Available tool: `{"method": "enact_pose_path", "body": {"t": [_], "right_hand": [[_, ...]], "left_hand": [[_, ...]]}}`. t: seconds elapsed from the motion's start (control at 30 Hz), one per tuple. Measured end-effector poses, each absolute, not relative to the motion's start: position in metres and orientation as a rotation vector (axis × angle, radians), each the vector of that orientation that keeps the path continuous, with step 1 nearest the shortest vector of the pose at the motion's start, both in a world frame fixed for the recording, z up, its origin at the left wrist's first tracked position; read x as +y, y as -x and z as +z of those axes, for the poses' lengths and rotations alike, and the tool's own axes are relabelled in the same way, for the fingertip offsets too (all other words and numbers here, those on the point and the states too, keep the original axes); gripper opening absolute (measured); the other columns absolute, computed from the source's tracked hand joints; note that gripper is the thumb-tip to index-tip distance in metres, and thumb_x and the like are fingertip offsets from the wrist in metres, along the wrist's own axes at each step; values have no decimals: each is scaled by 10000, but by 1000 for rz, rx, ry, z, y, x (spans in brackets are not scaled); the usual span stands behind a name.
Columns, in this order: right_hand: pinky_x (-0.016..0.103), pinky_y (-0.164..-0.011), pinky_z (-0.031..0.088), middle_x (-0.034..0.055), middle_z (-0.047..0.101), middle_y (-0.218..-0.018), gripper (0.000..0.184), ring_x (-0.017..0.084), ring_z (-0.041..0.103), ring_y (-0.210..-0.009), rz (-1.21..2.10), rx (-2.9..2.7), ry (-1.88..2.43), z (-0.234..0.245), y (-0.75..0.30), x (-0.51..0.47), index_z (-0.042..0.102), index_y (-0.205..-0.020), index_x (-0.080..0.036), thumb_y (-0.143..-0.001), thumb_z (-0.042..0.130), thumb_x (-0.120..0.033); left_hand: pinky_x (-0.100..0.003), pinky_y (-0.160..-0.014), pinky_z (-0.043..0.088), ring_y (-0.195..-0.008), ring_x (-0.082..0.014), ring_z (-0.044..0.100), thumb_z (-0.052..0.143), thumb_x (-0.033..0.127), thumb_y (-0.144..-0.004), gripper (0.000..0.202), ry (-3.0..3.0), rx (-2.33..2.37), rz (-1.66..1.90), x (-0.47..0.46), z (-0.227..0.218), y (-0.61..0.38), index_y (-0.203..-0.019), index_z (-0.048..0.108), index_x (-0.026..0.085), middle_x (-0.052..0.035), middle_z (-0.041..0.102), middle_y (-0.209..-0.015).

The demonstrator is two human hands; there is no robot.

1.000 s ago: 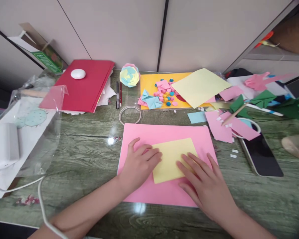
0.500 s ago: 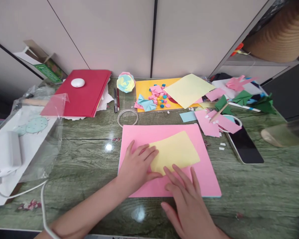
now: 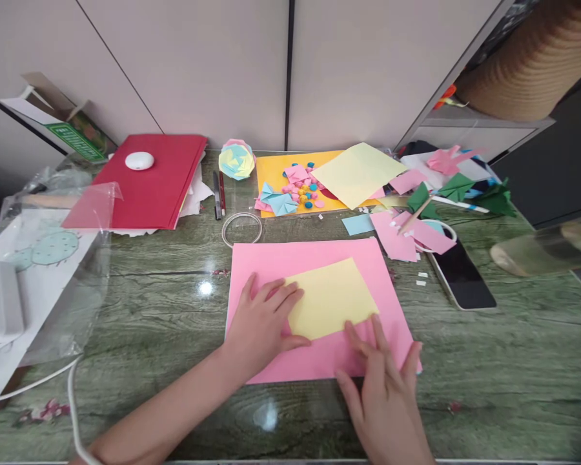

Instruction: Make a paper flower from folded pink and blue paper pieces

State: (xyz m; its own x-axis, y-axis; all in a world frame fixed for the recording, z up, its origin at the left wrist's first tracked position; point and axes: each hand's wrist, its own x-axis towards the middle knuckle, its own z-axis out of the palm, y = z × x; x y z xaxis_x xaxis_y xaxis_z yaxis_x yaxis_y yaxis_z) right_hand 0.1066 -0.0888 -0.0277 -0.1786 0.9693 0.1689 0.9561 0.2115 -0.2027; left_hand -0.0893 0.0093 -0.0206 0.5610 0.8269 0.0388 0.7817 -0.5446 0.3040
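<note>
A folded yellow sheet of paper (image 3: 333, 294) lies slanted on a larger pink sheet (image 3: 266, 261), which rests on the table. My left hand (image 3: 261, 320) presses flat on the yellow paper's left end, fingers spread, with the thumb along its lower left corner. At the lower right edge, my right hand (image 3: 385, 384) touches the paper with its fingertips; its fingers are apart and grip nothing.
Behind the pink sheet lie a coiled cable (image 3: 242, 229), pens (image 3: 219, 194), a folded paper ball (image 3: 237, 159) and an orange sheet (image 3: 271, 166) with small paper pieces. A phone (image 3: 465, 278) and paper scraps lie right. A red folder (image 3: 150, 184) and clear plastic bag (image 3: 90, 284) stand left.
My right hand has slid right along the yellow paper's lower edge, towards its right corner. My left hand stays in place on the paper. The view has shifted slightly.
</note>
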Motion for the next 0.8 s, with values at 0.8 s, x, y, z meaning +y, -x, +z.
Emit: {"method": "enact_pose_path", "body": {"t": [0.8], "right_hand": [[628,-1028,23,108,509,-1276,349,296,158,-1342,353,-2108,1866,-24,-102,-86,376,-1125,-143,-879,394,-391]], "left_hand": [[-546,-1076,28,-1237,-284,346,393,674,-741,728,-2598,1286,200,6,-20,91,-1288,416,194,-64,468,-1324]]}}
